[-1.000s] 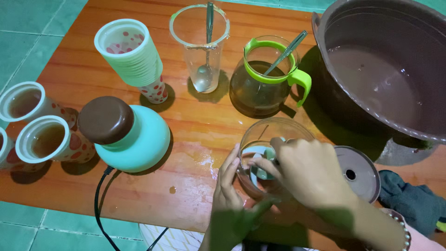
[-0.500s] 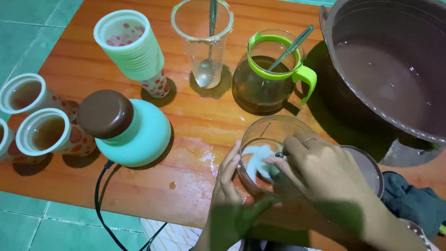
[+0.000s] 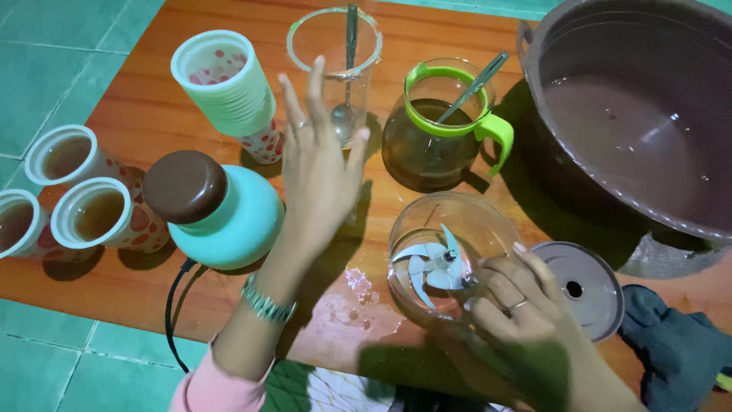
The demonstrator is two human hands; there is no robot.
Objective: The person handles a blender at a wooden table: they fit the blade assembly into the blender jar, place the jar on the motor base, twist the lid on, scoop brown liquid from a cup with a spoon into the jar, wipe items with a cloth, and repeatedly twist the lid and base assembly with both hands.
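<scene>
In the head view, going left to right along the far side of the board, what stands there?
Stack of spotted paper cups → tall clear glass with a spoon → glass jug with a green rim and handle → large dark basin of brown liquid.

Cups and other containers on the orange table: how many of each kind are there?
Filled cups: 3
Cup stack: 1
Tall glass: 1
Jug: 1
Chopper bowl: 1
Basin: 1
Total: 8
</scene>
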